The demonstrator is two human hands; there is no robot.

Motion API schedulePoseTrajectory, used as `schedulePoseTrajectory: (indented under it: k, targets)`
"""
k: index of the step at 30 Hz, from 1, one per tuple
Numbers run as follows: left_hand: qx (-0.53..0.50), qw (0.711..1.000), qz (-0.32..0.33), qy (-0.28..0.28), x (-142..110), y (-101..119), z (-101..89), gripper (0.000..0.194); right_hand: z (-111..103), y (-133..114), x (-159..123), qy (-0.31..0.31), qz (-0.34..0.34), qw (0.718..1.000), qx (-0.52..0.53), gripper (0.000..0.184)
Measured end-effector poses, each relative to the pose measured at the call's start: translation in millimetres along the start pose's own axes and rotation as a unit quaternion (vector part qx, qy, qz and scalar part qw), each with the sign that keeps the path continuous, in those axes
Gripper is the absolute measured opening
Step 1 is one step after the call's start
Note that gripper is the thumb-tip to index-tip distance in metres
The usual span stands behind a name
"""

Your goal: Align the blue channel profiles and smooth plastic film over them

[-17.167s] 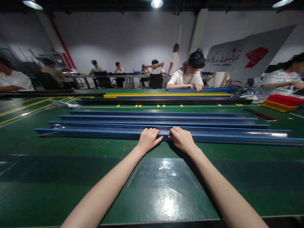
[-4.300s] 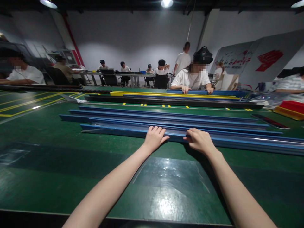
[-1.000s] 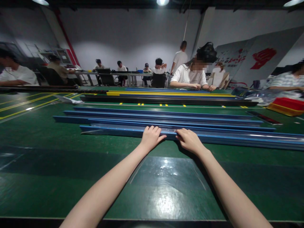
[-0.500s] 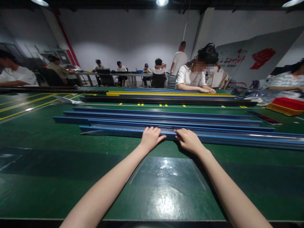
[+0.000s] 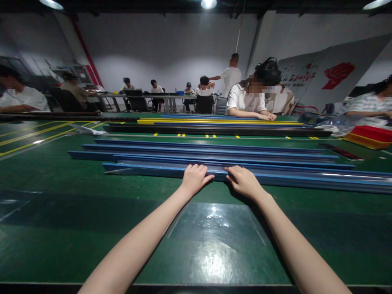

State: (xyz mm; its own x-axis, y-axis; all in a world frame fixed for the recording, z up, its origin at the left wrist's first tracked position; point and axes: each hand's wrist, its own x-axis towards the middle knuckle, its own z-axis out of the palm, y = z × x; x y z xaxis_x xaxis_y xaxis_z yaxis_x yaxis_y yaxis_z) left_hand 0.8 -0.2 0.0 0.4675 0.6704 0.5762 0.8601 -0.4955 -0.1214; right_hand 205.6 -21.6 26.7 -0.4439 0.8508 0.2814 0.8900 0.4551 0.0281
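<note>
A long blue channel strip lies across the green table in front of me, nearest of several blue strips. My left hand is closed over its near wall, fingers hooked over the top and thumb pointing right along the front. A short gap to the right, my right hand grips the same strip, fingertips curled over the edge. Clear film sticks out at the strip's left end. Just behind it, more blue strips lie parallel.
A clear plastic sheet lies on the green table between my forearms. Farther back are yellow strips, a black strip, a phone and a red bin. A co-worker leans on the far side.
My hands and the blue strip stay in place. In the background, a standing person has stretched an arm out to the left.
</note>
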Motion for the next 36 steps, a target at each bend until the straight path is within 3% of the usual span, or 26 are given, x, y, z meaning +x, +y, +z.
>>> schedulePoseTrajectory:
  k: [17,36]
  targets:
    - [-0.014,1.000,-0.005,0.001,-0.2,0.1,-1.3,0.038,-4.0,-3.6,0.5,-0.031,0.024,0.999,-0.027,0.024]
    - [0.005,1.000,-0.028,0.004,0.4,2.3,-2.8,0.043,-2.9,-2.4,-0.1,-0.022,0.010,0.999,-0.037,0.018]
